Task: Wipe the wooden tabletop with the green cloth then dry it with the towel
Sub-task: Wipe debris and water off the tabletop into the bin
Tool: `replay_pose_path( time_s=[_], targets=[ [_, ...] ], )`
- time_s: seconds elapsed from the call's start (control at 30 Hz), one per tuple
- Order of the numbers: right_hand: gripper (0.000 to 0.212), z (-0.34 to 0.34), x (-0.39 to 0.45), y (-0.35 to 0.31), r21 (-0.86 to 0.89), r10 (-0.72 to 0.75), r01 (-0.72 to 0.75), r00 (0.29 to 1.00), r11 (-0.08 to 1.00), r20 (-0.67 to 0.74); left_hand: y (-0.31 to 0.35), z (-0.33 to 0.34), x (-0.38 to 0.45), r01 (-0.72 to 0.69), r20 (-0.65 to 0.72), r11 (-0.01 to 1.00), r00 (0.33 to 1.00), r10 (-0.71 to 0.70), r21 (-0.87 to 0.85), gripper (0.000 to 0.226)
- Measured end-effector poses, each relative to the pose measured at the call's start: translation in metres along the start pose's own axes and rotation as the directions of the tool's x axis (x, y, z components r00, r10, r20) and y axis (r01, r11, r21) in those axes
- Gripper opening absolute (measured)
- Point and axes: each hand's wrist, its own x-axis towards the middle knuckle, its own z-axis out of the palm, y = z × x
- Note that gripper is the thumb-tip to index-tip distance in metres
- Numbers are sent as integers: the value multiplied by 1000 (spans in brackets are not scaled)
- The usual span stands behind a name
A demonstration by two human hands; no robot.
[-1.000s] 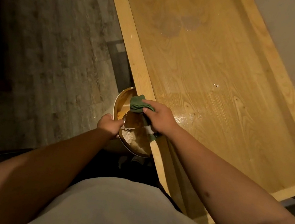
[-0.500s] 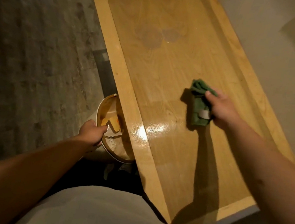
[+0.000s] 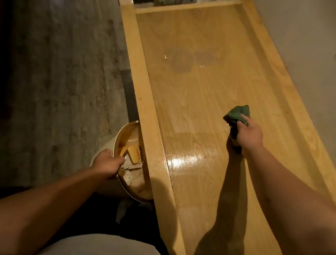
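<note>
Green cloth [image 3: 238, 114] — bunched in right hand [image 3: 248, 134], on tabletop [image 3: 209, 103]. Left hand [image 3: 107, 163] grips bin [image 3: 118, 139] rim. Step: wiping. Next, likely — reach the puddles [image 3: 185, 61].

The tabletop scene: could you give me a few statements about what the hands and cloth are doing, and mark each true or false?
1. The right hand holds the green cloth on the tabletop. True.
2. The left hand rests flat on the tabletop. False: it grips the rim of a bin beside the table's edge.
3. Wet patches show on the wood farther from the person than the cloth. True.
4. The bin is empty. False: scraps of paper and packaging lie inside.
5. The cloth lies on the floor. False: it is on the table, in the right hand.
</note>
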Motion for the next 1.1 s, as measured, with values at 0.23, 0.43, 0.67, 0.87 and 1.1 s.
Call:
replay_pose_path(
  time_s=[0.23,0.43,0.67,0.87,1.1],
  targets=[
    [29,34,-24,-9,138,31,-54,986,989,166,2,-1,-3,-14,20,1000,1000,14,-17,20],
    [30,84,-66,-10,172,-10,-36,966,984,259,2,-4,-7,-31,85,999,996,34,-37,13],
    [32,142,-121,-6,65,-76,57,937,996,342,3,-5,-10,-2,89,990,996,15,-144,10],
    [30,167,-154,-6,59,-79,59,895,997,440,1,-10,-1,-15,60,976,998,28,-217,10],
    [24,200,-184,-8,227,83,-229,853,947,515,-1,-27,11,-33,49,973,998,45,-230,12]
  ],
)
